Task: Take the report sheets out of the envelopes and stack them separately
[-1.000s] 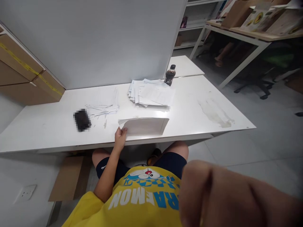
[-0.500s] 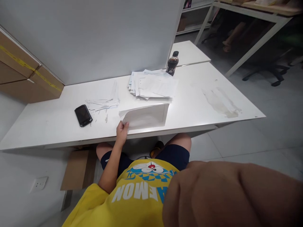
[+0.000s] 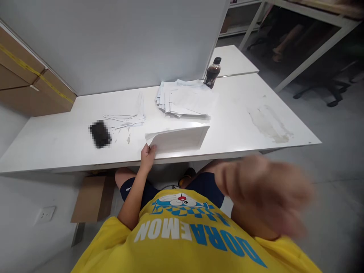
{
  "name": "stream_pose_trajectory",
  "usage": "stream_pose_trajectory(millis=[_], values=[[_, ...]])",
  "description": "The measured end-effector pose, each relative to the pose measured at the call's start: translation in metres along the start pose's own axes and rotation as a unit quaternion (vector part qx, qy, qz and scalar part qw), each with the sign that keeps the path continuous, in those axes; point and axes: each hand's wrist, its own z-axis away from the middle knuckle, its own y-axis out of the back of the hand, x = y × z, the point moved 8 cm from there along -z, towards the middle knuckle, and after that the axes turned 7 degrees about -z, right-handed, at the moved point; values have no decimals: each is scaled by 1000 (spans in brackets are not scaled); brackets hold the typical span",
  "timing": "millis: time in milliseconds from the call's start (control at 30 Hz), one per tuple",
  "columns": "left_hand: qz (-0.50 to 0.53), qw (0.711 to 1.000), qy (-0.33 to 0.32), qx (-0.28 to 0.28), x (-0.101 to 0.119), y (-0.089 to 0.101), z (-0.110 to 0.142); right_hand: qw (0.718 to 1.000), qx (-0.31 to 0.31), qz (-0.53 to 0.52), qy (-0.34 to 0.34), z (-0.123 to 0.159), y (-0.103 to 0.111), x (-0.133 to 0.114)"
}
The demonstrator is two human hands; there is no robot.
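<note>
My left hand point(image 3: 148, 156) grips the left end of a folded white sheet of paper point(image 3: 182, 139), thumb on the near face. The sheet stands on its edge near the front of the white table point(image 3: 230, 117). My right hand point(image 3: 261, 189) is raised close to the camera, right of my lap and away from the paper. Motion smears its fingers, so I cannot tell how they are held. Behind the folded sheet lies an untidy stack of papers point(image 3: 187, 98). A smaller spread of thin papers point(image 3: 125, 119) lies to its left.
A bottle of dark drink point(image 3: 212, 72) stands behind the stack, by the grey partition point(image 3: 127, 41). At left lies a pixelated dark object point(image 3: 100, 134); cardboard boxes point(image 3: 54, 94) stand beyond. A smudge point(image 3: 271, 123) marks the table's right side. Another person's leg point(image 3: 287, 41) shows far right.
My right hand has moved away from the camera, so it looks smaller and uncovers my shirt. My left hand still holds the paper in nearly the same place. The view has shifted slightly.
</note>
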Motion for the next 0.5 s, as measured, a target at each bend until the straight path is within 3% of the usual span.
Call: stream_pose_trajectory(millis=[100,200,233,300,400,500], values=[[22,1000,2,-13,-2,-2,2,990,130,50,-6,-64,30,63],[46,999,-1,-26,-2,-4,5,947,291,137,-18,-66,80,107],[51,998,-1,-32,-3,-5,6,938,299,173,-36,-61,92,119],[60,997,3,-38,-3,-8,8,936,255,224,-89,-54,105,142],[69,997,9,-36,-3,-12,9,953,160,200,-159,-51,105,172],[70,997,1,-41,0,-16,9,953,154,182,-187,-55,103,184]])
